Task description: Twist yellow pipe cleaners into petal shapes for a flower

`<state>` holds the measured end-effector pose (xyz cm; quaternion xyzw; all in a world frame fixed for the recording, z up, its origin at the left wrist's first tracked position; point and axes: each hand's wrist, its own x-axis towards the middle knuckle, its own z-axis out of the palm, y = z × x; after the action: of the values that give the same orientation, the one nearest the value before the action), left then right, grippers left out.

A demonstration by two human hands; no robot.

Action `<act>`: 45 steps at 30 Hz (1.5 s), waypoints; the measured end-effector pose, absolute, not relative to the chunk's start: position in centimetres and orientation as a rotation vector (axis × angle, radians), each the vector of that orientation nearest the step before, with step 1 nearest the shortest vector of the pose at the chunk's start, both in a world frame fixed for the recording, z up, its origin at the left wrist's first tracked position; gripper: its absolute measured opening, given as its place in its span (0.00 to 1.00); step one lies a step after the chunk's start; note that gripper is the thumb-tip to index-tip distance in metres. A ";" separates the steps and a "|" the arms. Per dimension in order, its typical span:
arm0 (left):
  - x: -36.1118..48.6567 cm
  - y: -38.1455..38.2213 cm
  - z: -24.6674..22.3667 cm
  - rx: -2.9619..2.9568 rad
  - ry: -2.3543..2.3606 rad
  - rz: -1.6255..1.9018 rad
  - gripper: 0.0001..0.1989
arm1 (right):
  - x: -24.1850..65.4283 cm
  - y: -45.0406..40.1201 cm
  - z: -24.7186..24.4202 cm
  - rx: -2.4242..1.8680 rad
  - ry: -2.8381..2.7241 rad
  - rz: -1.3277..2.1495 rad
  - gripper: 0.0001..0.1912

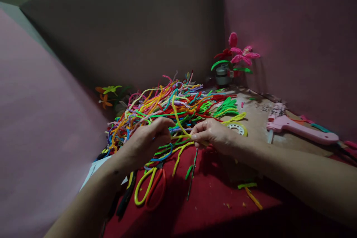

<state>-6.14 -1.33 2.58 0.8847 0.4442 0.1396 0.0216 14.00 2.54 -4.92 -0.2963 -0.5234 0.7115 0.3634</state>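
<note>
right hand (205,134): thumb and fingertips pinched on a yellow fuzzy stem (180,124), near its lower bend. stem is between the two hands, in front of the pile; one length rises up and curves left at the top, more yellow runs across toward the left hand. left hand (154,134): fingers curled, just left of the stem; cannot tell if it grips anything, fingertips mostly hidden.

behind and around the hands: big tangled pile of fuzzy stems (156,100), many colors (orange, pink, red, blue, green, yellow, white). green looped pieces (227,106) at the pile's right side, yellow looped piece (237,118) just in front of them. tape roll (236,128) lies just beyond the right hand, partly covered by it.

right side: tan board (256,119), pink glue gun (304,128) lying on it, nozzle toward the viewer. back right: pink flower (245,56), upright, by a gray container (222,75). back left: orange flower (105,102), dim.

near side: scissors (154,175), one yellow handle, one red, on the red-covered bench (212,193), handles toward the viewer. black-and-yellow handled tool (125,199) left of them, kind unclear. white paper (96,167) partly behind the left forearm. loose bits on the red cover: green scrap (189,172) near the middle, orange scrap (253,198) below the right forearm.
</note>
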 end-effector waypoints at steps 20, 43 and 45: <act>-0.4 -2.4 -0.1 2.434 1.628 0.877 0.08 | 13.6 1.6 -4.6 -0.766 -1.400 1.589 0.06; -1.7 -4.9 3.8 2.001 1.561 1.234 0.06 | 14.3 -0.9 -2.1 -0.514 -1.816 0.616 0.07; -1.9 -5.1 4.0 2.387 1.423 1.234 0.05 | 14.4 -1.2 -1.5 -0.532 -1.795 0.816 0.06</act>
<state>-1.86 -5.13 3.95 0.7841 0.4674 0.4052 0.0503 14.40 -1.15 -1.53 -0.2220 -0.7494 0.3407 0.5226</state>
